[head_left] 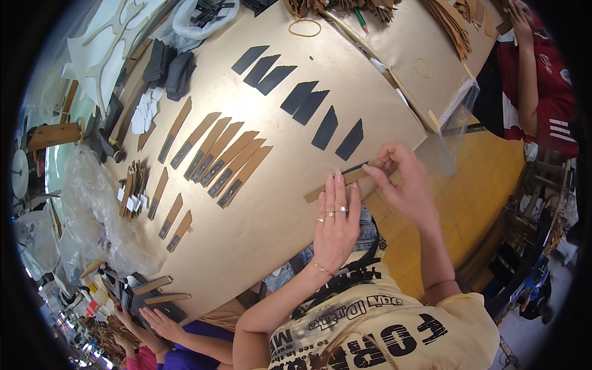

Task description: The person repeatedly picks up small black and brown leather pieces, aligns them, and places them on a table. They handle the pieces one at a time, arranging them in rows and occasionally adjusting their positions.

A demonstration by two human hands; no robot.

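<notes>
Hands press and pinch tan strip [333,185] with black tip on table [259,228].

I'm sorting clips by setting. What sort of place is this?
Probably a small assembly workshop: rows of tan strips and black pieces on a shared worktable, with co-workers' hands nearby.

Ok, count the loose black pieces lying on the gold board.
7, in a slanting row across the board: a group of three at upper left, a pair in the middle, then two singles nearest the right hand. None seem hidden.
</notes>
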